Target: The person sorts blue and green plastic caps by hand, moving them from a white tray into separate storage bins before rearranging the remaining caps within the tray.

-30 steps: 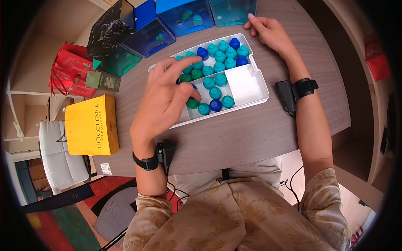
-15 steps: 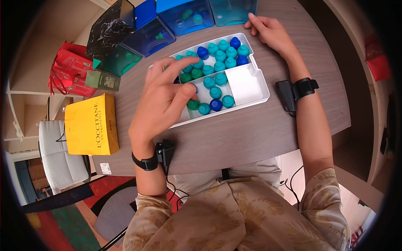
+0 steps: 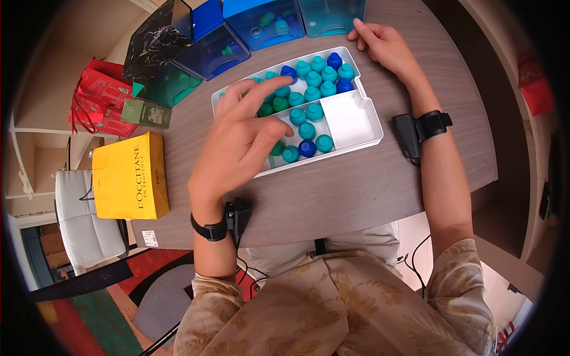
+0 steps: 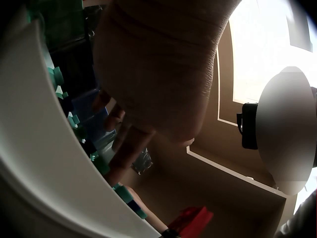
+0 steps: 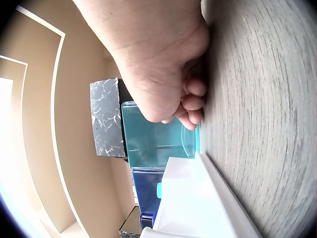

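Observation:
A white divided tray point(image 3: 369, 121) holds several teal pieces point(image 3: 306, 130), some green ones point(image 3: 280, 104) and a few dark blue ones point(image 3: 307, 148). Over its left part hangs the left hand point(image 3: 234, 142), thumb and index finger spread apart. The index fingertip is at a dark blue piece point(image 3: 288, 71) in the back section; contact cannot be told. Below the palm point(image 4: 153, 74), the left wrist view shows fingers above the tray wall point(image 4: 44, 144). The right hand point(image 3: 389, 50) rests on the table by the teal bin point(image 3: 332, 16), fingers loosely curled, holding nothing visible.
Blue bins point(image 3: 264, 24) and a black marbled box point(image 3: 157, 41) line the back. A green box point(image 3: 145, 114), a red bag point(image 3: 98, 98) and a yellow bag point(image 3: 130, 178) stand left. Bare table point(image 3: 332, 190) lies before the tray.
The left hand has shifted slightly right, its index fingertip now at the dark blue piece. A dark piece seen by the thumb earlier is out of sight. The right hand stays put.

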`<state>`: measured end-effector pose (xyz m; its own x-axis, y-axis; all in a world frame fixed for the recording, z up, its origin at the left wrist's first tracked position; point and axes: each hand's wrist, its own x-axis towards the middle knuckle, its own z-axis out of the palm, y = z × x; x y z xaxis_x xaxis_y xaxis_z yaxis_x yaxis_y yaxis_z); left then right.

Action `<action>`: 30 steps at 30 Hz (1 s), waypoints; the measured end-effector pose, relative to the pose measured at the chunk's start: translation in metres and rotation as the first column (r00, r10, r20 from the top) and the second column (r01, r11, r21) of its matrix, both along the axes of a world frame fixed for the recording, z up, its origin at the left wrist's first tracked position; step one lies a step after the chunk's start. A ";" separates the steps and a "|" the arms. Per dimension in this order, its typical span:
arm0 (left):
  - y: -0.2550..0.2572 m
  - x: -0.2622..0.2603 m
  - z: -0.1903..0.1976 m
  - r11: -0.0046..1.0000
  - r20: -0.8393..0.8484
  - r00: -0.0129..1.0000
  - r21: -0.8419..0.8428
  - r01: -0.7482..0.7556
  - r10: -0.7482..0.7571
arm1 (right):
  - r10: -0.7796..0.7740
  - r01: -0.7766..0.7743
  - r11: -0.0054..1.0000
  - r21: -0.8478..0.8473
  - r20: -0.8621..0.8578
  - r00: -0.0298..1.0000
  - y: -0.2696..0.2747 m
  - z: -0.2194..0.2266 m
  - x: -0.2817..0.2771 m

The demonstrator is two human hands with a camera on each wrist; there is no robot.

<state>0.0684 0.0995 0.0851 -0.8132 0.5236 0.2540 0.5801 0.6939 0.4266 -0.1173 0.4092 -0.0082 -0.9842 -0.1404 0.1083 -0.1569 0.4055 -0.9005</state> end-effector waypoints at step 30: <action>-0.011 -0.014 -0.005 0.980 -0.107 0.981 0.137 -0.144 0.159 | -0.006 0.006 1.000 0.003 -0.008 1.000 -0.001 0.001 0.001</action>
